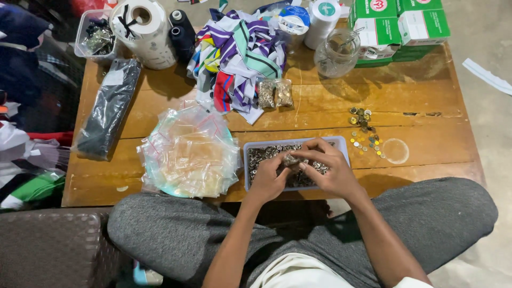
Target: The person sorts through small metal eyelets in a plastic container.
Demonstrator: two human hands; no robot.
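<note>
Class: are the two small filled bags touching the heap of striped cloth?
Touching. The head view shows the two bags lying side by side against the cloth heap's lower edge, with no wood visible between them.

Your left hand (268, 180) and right hand (328, 169) cover the near middle of the tray (341, 145); the small bag (290, 159) pinched between your fingertips (302, 166) is mostly hidden, its contents too small to tell; the metal pieces (261, 153) just beyond your fingers blur into a grey mass; right of your fingers, the scattered coins or buttons (364, 133) are too tiny to tell apart; far beyond them, the green boxes (400, 21) and paper roll (144, 26) are cut off by the top edge.
</note>
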